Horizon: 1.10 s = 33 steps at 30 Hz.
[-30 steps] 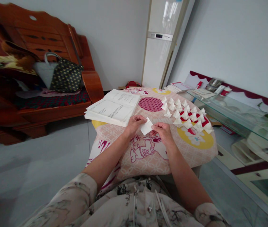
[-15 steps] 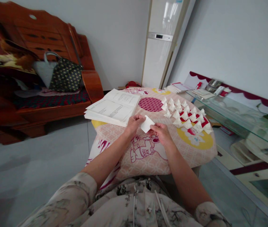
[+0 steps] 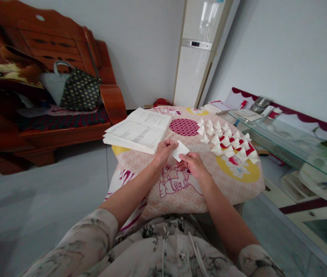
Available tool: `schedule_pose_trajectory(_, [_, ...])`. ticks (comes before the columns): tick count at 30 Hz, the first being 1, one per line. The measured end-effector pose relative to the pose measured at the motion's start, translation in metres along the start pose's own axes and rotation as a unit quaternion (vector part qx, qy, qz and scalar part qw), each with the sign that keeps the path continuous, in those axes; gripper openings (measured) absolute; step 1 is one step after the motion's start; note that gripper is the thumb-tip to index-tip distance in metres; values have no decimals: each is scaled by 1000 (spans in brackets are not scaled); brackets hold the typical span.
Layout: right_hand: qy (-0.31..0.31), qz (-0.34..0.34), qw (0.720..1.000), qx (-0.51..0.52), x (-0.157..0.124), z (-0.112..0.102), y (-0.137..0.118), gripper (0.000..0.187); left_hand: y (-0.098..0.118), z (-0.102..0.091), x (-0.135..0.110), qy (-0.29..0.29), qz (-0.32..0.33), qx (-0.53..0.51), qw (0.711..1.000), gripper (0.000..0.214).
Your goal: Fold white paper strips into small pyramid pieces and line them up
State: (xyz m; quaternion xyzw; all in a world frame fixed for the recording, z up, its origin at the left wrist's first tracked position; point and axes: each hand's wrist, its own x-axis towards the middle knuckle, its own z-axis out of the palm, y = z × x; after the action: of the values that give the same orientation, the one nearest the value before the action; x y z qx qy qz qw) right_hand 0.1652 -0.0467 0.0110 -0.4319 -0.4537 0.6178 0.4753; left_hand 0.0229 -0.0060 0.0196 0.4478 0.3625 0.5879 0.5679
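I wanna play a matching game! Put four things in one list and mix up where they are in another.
1. small white paper square
2. white pointed folded-paper shapes
3. thick white stack of printed paper
4. dark bag with pale spots

A. on the brown wooden sofa
B. on the pink patterned tablecloth's right side
C. held by the left hand and right hand
D. on the tablecloth's left side

Pairs: 1-C, 2-B, 3-D, 4-A
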Motion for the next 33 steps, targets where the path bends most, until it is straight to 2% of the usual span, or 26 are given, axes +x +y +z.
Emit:
schedule_pose_trajectory(9, [5, 3, 1000, -22, 1, 4, 1, 30, -5, 3, -1, 13, -12, 10, 1000, 26])
schedule_pose_trajectory(15, [-22, 20, 998, -52, -2, 6, 0, 31, -10, -2, 4, 33, -5, -10, 999, 28])
schedule_pose_trajectory(24, [-12, 24, 995, -94, -4, 8, -2, 33, -12, -5, 6, 37, -53, -41, 997, 29])
schedule_pose_trajectory(29, [-4, 16, 997, -82, -6, 10, -3, 32, -9, -5, 6, 29, -52, -46, 997, 32])
schedule_pose_trajectory(33, [-33, 14, 998, -58, -5, 9, 0, 32, -8, -5, 6, 34, -43, -38, 998, 31])
